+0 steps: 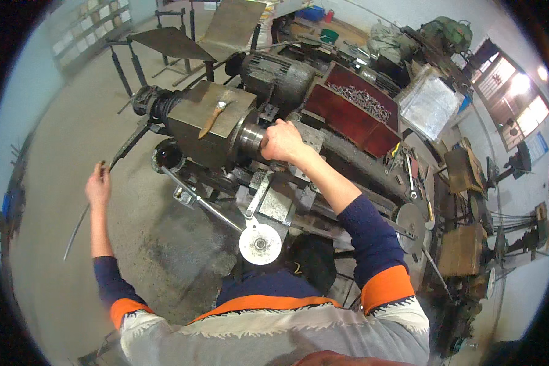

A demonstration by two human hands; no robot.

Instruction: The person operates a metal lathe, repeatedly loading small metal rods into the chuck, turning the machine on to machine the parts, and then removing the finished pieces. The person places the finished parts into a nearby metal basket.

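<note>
Sweater (268,332), left fingers (97,178) beyond lathe edge (186,125)

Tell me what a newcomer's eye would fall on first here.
Probably the dark red box of small metal pieces, beyond the right hand. Then the pale round disc low in the middle. Next, that right hand, curled at the shiny metal cylinder near the centre, and the left hand holding a thin rod far left.

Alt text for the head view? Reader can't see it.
A person's right hand curls at the chuck of a lathe; the left hand is out to the side, at a thin rod. A brush lies on the headstock; beyond is a red box of metal parts.
</note>
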